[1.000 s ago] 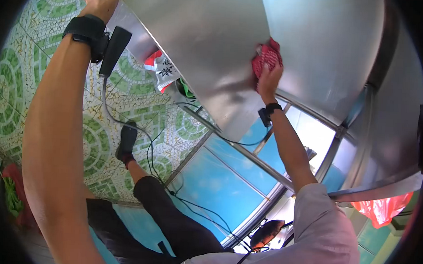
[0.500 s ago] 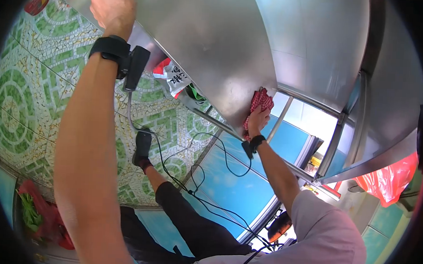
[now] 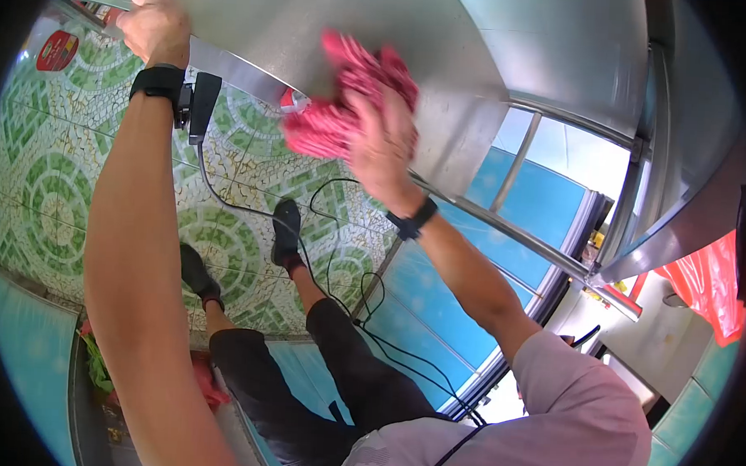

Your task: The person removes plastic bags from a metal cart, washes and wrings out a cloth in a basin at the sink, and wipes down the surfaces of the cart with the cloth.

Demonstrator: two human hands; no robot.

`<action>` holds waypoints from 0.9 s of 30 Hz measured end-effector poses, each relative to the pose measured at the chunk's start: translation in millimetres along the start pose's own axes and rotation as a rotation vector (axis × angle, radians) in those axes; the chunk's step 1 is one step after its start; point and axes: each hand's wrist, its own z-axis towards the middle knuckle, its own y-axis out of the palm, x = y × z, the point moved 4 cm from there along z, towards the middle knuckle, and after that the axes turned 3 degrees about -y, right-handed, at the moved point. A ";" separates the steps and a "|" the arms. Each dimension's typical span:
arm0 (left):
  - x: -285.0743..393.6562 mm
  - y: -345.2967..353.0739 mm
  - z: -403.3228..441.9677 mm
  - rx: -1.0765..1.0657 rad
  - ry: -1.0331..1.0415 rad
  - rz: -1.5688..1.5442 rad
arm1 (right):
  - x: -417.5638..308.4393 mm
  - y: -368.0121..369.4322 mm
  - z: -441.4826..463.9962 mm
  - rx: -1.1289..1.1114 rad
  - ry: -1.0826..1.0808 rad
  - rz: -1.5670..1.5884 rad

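A red-and-white checked cloth (image 3: pixel 321 129) is bunched under my right hand (image 3: pixel 383 146), whose fingers are curled on it. Cloth and fingers are smeared by motion, over the near edge of the steel tabletop (image 3: pixel 274 25). At the upper left my left hand (image 3: pixel 156 25) grips the tabletop's edge, with part of its fingers hidden. Each wrist carries a black strap; a small black device (image 3: pixel 202 107) with a cable sits on the left one.
Black cables (image 3: pixel 369 320) trail past my legs to the tiled floor (image 3: pixel 49 206). Metal rails (image 3: pixel 515 231) run beside the table at the right. A red plastic bag (image 3: pixel 708 281) hangs at far right. A red round object (image 3: pixel 58 51) is at upper left. Greens (image 3: pixel 94 358) lie lower left.
My right hand has swept the cloth left and up from the tabletop's right corner toward its near edge. My left hand appears slightly lower and further left. A second foot has come into view.
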 end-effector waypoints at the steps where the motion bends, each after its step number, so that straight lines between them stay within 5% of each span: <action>1: -0.4 -1.9 1.7 0.007 0.002 -0.007 | 24.6 -7.2 -22.4 -0.029 0.069 0.004; 5: 3.0 2.6 1.8 0.054 -0.009 -0.020 | 132.8 -42.0 -126.2 0.108 0.430 -0.261; 11: 0.4 2.5 8.4 0.023 -0.017 0.011 | 114.5 -23.2 -128.0 0.068 0.739 -0.414; 16: -4.3 0.5 10.4 -0.014 -0.037 0.100 | 124.3 -35.1 -114.8 0.053 0.550 -0.281; 18: -9.4 6.0 13.2 0.034 0.065 0.035 | 174.1 -39.3 -100.2 0.101 0.583 -0.328; 20: -10.3 5.8 8.8 0.041 0.076 -0.025 | 240.6 -55.8 -73.6 -0.009 0.963 -0.355; 24: -3.3 0.3 8.6 0.073 0.042 -0.026 | 409.3 -72.0 -56.6 -0.114 0.962 -0.373; 27: -9.7 8.8 7.9 0.091 0.140 -0.097 | 344.3 -75.6 -52.0 -0.103 0.961 -0.531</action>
